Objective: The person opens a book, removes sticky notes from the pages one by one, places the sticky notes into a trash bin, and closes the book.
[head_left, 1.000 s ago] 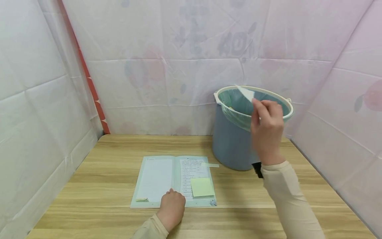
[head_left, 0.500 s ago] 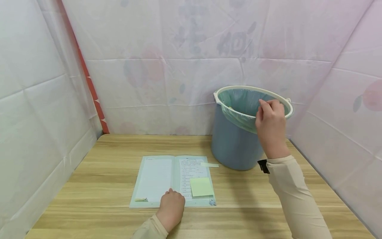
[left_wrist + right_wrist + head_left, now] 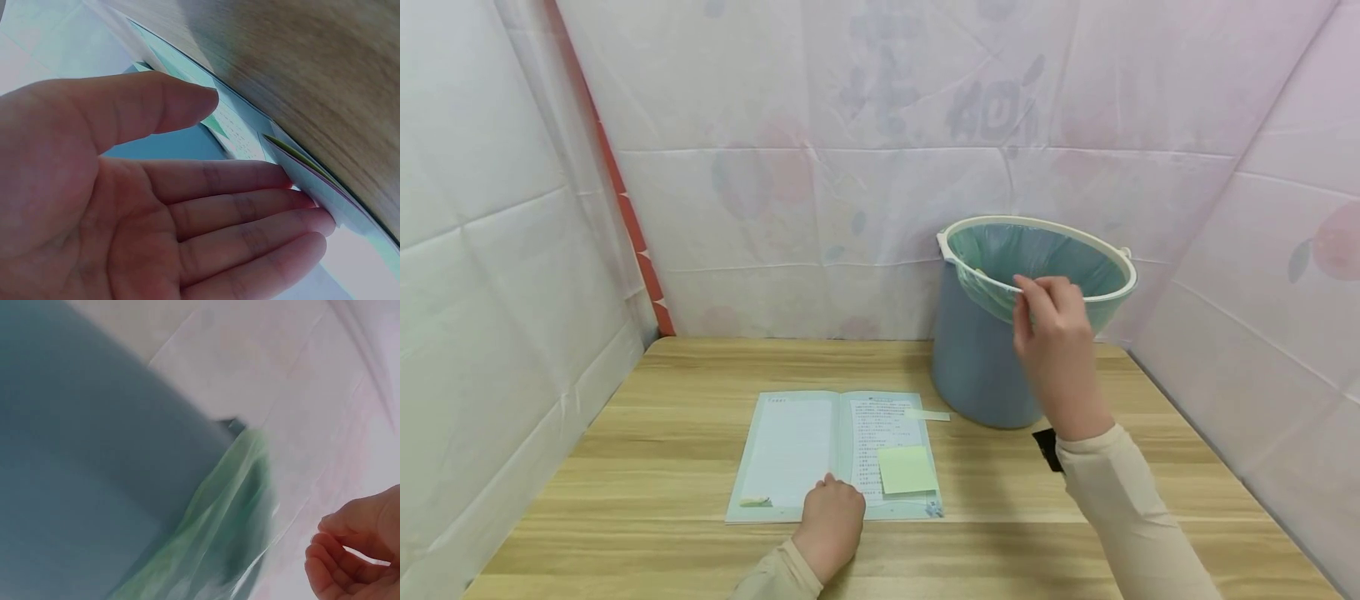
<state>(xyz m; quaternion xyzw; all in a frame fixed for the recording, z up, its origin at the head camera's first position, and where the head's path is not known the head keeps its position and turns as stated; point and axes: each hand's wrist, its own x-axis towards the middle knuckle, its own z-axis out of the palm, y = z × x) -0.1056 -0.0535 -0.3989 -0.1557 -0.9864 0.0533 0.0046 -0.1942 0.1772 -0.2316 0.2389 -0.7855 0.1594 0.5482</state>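
My left hand (image 3: 835, 522) rests at the lower edge of an open booklet (image 3: 793, 446), near its fold. In the left wrist view its fingers are nearly straight, tips against the pages, thumb apart. A pale yellow-green sticky note (image 3: 908, 469) lies on the right page; a narrow pale strip (image 3: 934, 415) sticks out past that page's upper right edge. My right hand (image 3: 1058, 346) is raised in front of a blue-grey trash bin (image 3: 977, 367). Nothing shows between its loosely bent fingers and thumb in the right wrist view, where the green bin liner (image 3: 215, 519) is beside it.
The bin stands at the back right of the wooden table (image 3: 647, 467), its cream rim (image 3: 1060, 223) tilted in view. Pale printed sheeting (image 3: 737, 208) hangs behind the table and along both sides. A black band (image 3: 1048, 450) shows by the right sleeve.
A white paper piece pinched by my right hand over the bin is gone from its fingers. That hand has since moved left and down, towards me. My left hand and the booklet have stayed put.
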